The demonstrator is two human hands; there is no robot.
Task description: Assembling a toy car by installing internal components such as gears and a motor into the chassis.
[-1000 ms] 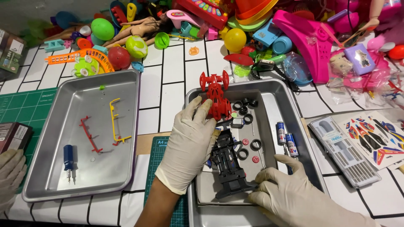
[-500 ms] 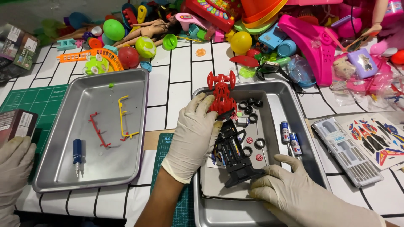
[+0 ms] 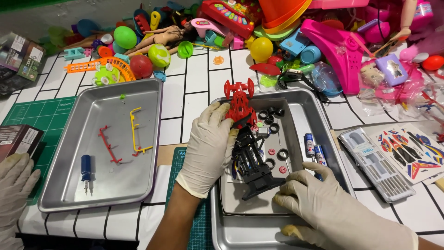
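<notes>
We hold a black toy car chassis (image 3: 253,163) in the right-hand metal tray (image 3: 323,134). Our gloved left hand (image 3: 209,143) wraps its side, hiding part of it; our gloved right hand (image 3: 323,206) pinches its rear end. A red car body (image 3: 239,103) leans on the tray's far rim. Small black tyres (image 3: 270,120) lie beside it.
</notes>
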